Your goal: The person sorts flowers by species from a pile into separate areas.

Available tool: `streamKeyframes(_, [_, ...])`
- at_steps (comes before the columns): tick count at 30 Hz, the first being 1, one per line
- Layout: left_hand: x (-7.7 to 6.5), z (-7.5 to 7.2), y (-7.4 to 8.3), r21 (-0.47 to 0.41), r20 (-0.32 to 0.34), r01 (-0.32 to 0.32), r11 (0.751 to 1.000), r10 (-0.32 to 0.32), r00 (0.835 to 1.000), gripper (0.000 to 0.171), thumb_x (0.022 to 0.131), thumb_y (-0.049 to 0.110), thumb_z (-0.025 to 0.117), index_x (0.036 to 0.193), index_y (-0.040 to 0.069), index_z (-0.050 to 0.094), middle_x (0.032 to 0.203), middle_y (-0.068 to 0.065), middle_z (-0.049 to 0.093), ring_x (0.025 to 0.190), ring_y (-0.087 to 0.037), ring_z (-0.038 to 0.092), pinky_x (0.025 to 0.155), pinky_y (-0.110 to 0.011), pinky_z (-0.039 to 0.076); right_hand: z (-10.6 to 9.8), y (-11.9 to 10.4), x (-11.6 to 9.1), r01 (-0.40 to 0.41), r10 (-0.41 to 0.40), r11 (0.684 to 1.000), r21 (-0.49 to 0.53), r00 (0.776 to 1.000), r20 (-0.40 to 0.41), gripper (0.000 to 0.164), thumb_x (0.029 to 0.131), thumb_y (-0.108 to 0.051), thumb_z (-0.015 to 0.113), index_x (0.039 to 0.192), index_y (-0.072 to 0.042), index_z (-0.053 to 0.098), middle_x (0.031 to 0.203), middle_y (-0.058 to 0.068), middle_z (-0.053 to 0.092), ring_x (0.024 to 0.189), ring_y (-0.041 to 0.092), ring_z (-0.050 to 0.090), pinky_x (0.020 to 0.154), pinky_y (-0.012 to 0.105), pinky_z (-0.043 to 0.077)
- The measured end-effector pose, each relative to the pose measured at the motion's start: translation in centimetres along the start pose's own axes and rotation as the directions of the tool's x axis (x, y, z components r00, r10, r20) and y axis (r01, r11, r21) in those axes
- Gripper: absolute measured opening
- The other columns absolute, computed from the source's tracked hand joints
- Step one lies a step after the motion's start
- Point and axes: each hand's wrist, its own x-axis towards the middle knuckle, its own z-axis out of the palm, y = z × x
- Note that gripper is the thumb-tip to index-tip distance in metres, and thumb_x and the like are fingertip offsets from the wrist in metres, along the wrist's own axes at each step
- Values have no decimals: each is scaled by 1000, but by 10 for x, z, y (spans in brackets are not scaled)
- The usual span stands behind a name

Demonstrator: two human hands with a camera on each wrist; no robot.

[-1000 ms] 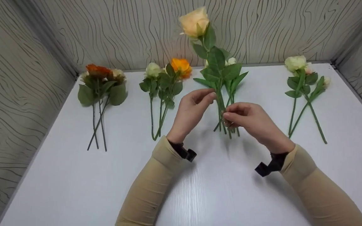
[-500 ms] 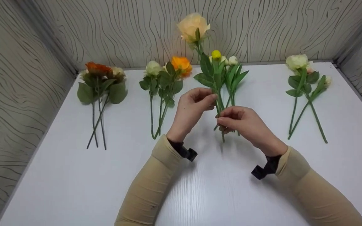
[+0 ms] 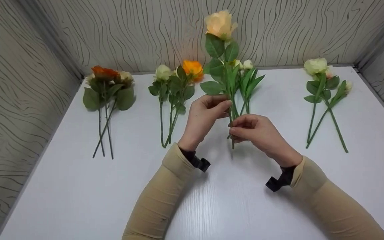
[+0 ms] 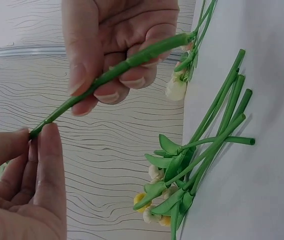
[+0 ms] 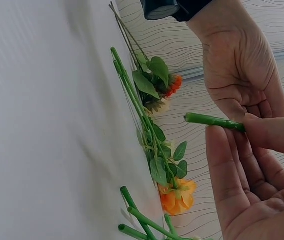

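Note:
A peach rose point(image 3: 220, 26) with broad green leaves stands upright in both hands, raised above the table. My left hand point(image 3: 203, 116) pinches its stem below the leaves, between thumb and fingers. Lower down, my right hand point(image 3: 258, 133) pinches the same stem near its cut end. In the right wrist view the stem end point(image 5: 209, 120) pokes out past the right thumb and fingers. Behind the rose lies a bunch of white and yellow tulips point(image 4: 169, 192), partly hidden in the head view.
On the white table point(image 3: 78, 200), dark-stemmed orange and cream flowers point(image 3: 105, 73) lie far left. White and orange roses point(image 3: 193, 70) lie left of the hands. Another group with a white flower point(image 3: 315, 66) lies at right. A patterned wall point(image 3: 138, 30) stands behind.
The rose's head dipped and turned, then rose again and swung right. My right hand shifted a little left and down along with the stem. My left hand stayed nearly in place.

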Motion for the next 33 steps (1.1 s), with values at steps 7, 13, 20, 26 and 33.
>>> streamKeyframes(7, [2,-15,2,41,-11,17,999,-17,1000,25,97,13,74,118,1,70,106,-13,71,94,-30,72,84,-37,61,2,2,0,6,-6,1000,5,1000,18,34,96,-24,75,116,3,68,106,22,69,91,28,71,82,41,61])
streamKeyframes(13, [14,-75,14,237,-120,144,961,-118,986,24,97,14,74,117,2,73,106,-12,71,94,-24,70,85,-36,60,-4,2,1,12,-12,1000,7,1000,15,33,99,-27,71,117,0,69,108,25,67,93,30,70,82,40,61])
streamKeyframes(20, [26,-136,10,457,-237,321,829,-234,943,28,100,17,68,123,0,70,113,-13,65,99,-24,66,93,-42,57,-9,4,3,-1,1,1000,8,1000,23,31,100,-24,70,118,1,68,106,24,68,90,28,69,82,39,61])
streamKeyframes(26, [30,-149,-6,517,-249,361,777,-266,931,28,102,13,64,124,-3,70,115,-15,66,99,-25,66,91,-42,57,-8,8,4,-9,9,1000,10,999,41,32,100,-22,69,119,4,68,107,23,67,93,28,69,83,39,61])
streamKeyframes(33, [31,-148,-17,580,-267,378,722,-270,925,27,101,10,63,124,-4,70,114,-16,68,96,-26,68,86,-39,58,-7,10,6,-8,7,1000,23,999,46,32,101,-22,69,119,4,68,105,22,67,93,28,69,82,39,61])
